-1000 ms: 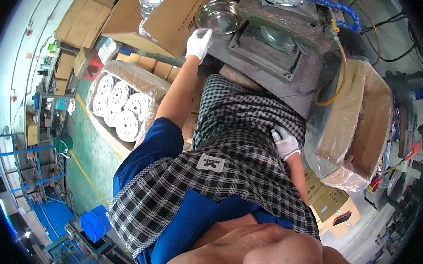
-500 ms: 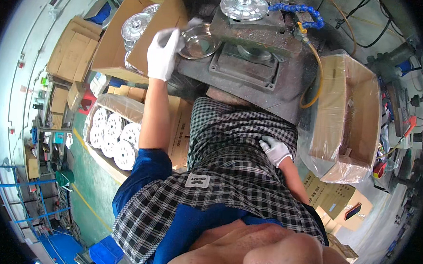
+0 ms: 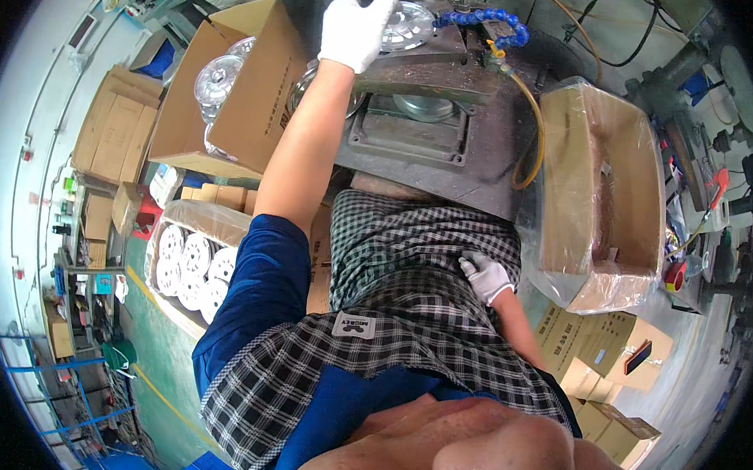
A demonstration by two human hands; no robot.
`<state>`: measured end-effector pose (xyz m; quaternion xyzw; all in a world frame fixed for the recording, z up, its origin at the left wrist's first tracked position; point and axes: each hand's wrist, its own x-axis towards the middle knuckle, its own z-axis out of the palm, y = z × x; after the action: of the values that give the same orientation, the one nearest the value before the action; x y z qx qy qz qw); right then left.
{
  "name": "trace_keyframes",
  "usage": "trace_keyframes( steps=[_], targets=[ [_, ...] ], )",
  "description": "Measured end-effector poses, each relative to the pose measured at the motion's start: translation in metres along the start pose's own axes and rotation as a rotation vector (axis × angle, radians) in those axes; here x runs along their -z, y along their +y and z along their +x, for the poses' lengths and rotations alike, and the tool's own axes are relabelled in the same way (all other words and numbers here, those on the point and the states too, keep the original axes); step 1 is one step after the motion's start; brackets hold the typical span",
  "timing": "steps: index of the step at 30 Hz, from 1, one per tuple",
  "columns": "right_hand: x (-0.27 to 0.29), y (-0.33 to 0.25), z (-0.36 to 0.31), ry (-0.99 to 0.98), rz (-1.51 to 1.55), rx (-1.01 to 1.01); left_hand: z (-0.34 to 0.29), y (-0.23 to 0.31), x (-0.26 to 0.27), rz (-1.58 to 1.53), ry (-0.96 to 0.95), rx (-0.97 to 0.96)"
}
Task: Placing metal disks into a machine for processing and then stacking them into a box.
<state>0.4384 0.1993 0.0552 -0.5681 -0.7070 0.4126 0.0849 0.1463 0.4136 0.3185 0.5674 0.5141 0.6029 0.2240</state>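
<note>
My left hand [image 3: 357, 28], in a white glove, reaches up to the far edge of the view beside a shiny silver disc [image 3: 407, 28] patterned like a wheel cover. That disc rests on the raised metal block [image 3: 427, 78] of a machine. The fingers are curled; their tips are cut off by the edge, so what they hold is hidden. A second shiny dish-shaped disc [image 3: 302, 91] lies mostly behind my left forearm. My right hand [image 3: 486, 279], also gloved, lies on the checked apron [image 3: 427, 238] over my lap, its fingers loosely apart and holding nothing.
A cardboard box [image 3: 259, 110] with shiny discs stands left of the machine; a lined box [image 3: 193, 298] below it holds several white-looking discs. Blue segmented hose [image 3: 490, 17] and yellow hose [image 3: 537, 128] run beside the block. A plastic-lined carton [image 3: 642, 198] stands right.
My left hand has moved up and right, from beside the dish-shaped disc to the disc on the block. The view has shifted slightly; my right hand stays on my lap.
</note>
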Motion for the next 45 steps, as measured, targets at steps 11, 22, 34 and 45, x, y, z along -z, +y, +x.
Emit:
trace_keyframes(
  steps=[11,22,34,45],
  targets=[
    [0.013,0.003,0.011,-0.069,-0.002,-0.047,-0.012,-0.014,0.004,0.112,0.073,-0.11],
    [0.005,-0.005,0.014,-0.062,0.006,-0.043,-0.024,0.016,0.016,0.141,0.01,-0.2],
    [0.005,-0.012,0.015,-0.055,-0.002,-0.045,-0.017,-0.008,0.017,0.249,-0.163,-0.372],
    [0.004,-0.011,0.013,-0.032,-0.007,-0.004,-0.016,-0.02,0.022,0.261,-0.13,-0.294]
  ],
)
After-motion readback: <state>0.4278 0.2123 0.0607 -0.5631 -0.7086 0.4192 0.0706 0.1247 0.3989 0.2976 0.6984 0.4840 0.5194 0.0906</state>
